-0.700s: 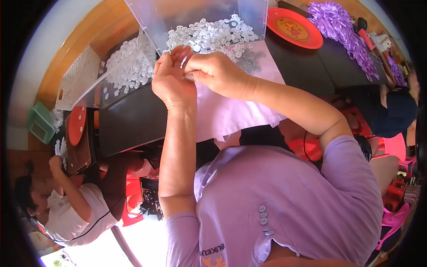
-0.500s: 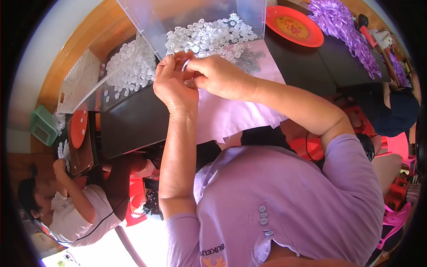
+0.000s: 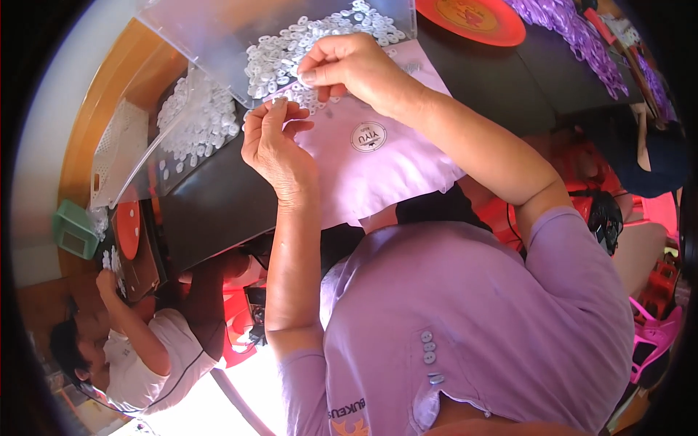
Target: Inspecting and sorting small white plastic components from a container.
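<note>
Noting both bare hands raised over the table, a little apart, the right one farther from the body. Left hand [image 3: 280, 152]: fingers curled, thumb tip up near the fingertips; a pale spot shows there, but I cannot tell whether a piece is pinched. Right hand [image 3: 349, 67]: thumb and forefinger brought narrowly together, other fingers bent under; contents of the pinch too small to make out.

Main heap of small white pieces [image 3: 273, 62]: just beyond the hands, in a clear plastic box [image 3: 211, 33], its near edge reaching the pink cloth [image 3: 363, 182]. Right hand stands in the way of part of this heap, and the right forearm crosses above the cloth. Some grey bits [image 3: 413, 67] lie at the cloth's far end, partly hidden by that arm.

Second white heap [image 3: 198, 112]: left of the box, on the dark table [image 3: 211, 200], seen partly through clear plastic. White basket [image 3: 116, 156] beside it; green basket [image 3: 75, 231] farther left, near a red plate [image 3: 129, 231] bearing white spots.

To the right: large red plate [image 3: 502, 30] on the table, purple ribbons [image 3: 582, 47] in a loose bundle beyond it. Co-worker in a white shirt [image 3: 163, 356] sits at lower left, one hand near more white pieces [image 3: 113, 267]. Another person in dark clothing [image 3: 654, 160] at the right edge.
</note>
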`<action>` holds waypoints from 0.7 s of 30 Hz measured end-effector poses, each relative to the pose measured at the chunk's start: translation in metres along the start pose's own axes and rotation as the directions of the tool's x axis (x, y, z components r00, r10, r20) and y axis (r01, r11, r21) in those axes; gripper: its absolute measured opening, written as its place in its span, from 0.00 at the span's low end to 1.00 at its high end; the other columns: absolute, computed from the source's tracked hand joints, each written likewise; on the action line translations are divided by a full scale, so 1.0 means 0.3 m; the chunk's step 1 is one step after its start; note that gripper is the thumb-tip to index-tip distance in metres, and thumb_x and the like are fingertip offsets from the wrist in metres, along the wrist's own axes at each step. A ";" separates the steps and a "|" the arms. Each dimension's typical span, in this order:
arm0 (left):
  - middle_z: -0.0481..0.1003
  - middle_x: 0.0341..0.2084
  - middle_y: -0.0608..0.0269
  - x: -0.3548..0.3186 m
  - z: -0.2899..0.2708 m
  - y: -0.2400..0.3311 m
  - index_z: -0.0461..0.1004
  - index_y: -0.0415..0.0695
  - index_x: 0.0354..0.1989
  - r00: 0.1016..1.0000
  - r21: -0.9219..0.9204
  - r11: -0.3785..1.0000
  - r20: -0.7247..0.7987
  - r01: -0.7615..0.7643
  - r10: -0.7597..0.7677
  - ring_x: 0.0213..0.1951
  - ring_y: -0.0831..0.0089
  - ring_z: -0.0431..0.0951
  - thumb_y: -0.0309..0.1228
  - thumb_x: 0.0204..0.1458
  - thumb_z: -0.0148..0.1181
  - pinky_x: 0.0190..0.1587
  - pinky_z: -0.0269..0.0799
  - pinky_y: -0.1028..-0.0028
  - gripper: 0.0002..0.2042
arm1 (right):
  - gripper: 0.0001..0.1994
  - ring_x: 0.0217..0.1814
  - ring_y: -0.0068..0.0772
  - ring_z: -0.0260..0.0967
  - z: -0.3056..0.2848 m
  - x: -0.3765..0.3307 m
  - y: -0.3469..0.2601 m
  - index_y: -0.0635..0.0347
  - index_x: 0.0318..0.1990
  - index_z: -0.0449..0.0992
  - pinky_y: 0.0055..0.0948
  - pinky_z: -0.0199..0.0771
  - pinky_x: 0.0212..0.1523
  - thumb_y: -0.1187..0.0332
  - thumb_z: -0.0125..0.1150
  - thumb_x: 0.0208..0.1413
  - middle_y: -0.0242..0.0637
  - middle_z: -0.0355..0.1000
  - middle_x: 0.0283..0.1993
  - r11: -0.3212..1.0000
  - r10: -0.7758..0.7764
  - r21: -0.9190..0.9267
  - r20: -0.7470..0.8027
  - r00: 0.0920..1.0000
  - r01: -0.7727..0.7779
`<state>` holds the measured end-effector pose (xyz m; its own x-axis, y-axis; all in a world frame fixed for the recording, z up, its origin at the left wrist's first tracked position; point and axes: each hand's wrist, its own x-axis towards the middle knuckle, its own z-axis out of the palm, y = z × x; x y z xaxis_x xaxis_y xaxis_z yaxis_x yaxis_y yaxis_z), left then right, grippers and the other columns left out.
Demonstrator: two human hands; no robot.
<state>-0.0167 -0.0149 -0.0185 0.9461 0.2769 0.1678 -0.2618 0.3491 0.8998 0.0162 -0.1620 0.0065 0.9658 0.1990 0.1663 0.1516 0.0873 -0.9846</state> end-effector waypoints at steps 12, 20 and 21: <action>0.74 0.20 0.61 -0.007 0.012 -0.007 0.73 0.35 0.29 0.999 0.122 0.993 0.037 -0.006 0.002 0.21 0.76 0.73 0.24 0.52 0.58 0.23 0.69 0.76 0.05 | 0.06 0.29 0.20 0.71 0.002 -0.006 0.001 0.64 0.37 0.78 0.20 0.70 0.30 0.73 0.61 0.54 0.32 0.74 0.30 0.999 -0.037 -0.040 0.009 0.999 0.037; 0.74 0.20 0.61 -0.012 0.008 -0.002 0.73 0.35 0.28 0.999 0.136 0.991 0.043 -0.002 -0.004 0.21 0.76 0.73 0.24 0.51 0.57 0.23 0.69 0.77 0.04 | 0.05 0.29 0.20 0.71 0.004 -0.007 0.003 0.63 0.37 0.79 0.20 0.71 0.31 0.74 0.61 0.54 0.32 0.75 0.30 0.994 -0.054 -0.089 0.028 0.998 0.056; 0.74 0.20 0.61 -0.011 0.008 -0.002 0.73 0.35 0.28 0.999 0.142 0.990 0.046 0.000 -0.006 0.21 0.76 0.73 0.23 0.51 0.57 0.23 0.69 0.77 0.04 | 0.05 0.29 0.20 0.71 0.006 -0.009 0.004 0.63 0.37 0.79 0.20 0.71 0.31 0.74 0.61 0.55 0.32 0.75 0.30 0.994 -0.056 -0.090 0.034 0.998 0.058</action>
<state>-0.0193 -0.0183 -0.0188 0.9556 0.2327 0.1806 -0.2324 0.2188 0.9477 0.0136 -0.1608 0.0051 0.9481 0.2269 0.2226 0.2261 0.0109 -0.9741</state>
